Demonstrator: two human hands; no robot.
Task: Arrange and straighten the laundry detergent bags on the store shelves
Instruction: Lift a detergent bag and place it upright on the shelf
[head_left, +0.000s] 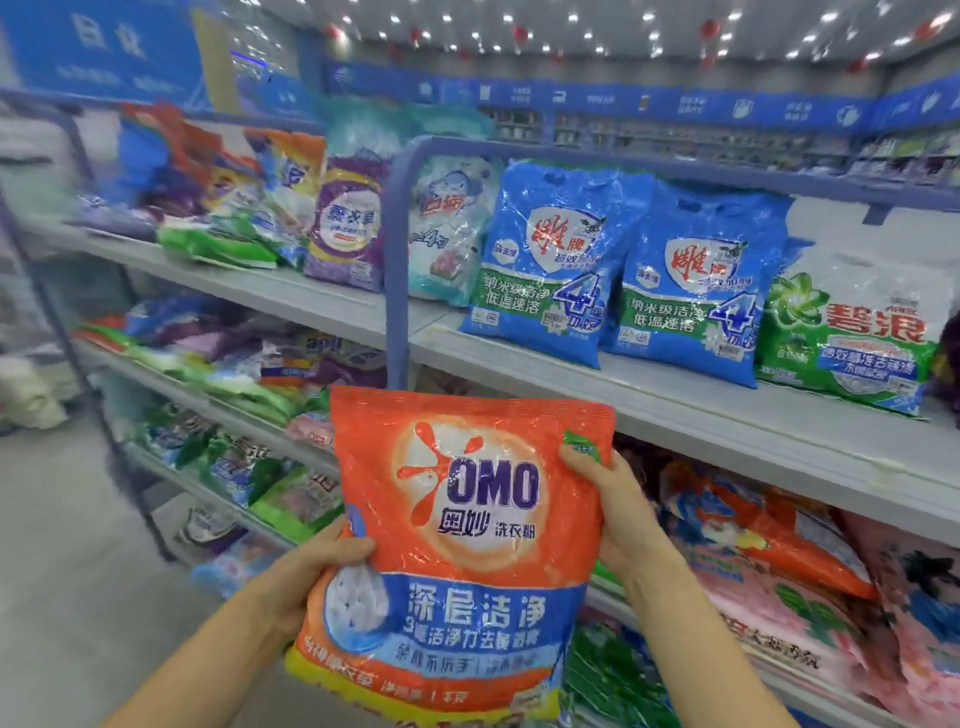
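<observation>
Both hands grip the orange OMO bag (467, 525) upright in front of the shelves: left hand (317, 564) fingers curled on its left edge, right hand (618, 499) on its right edge. 2 blue bags (550, 260) stand on the upper shelf (675, 395) behind it.

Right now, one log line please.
object: orange OMO bag | left hand: grips left edge | right hand: grips right edge | state: off shelf
</observation>
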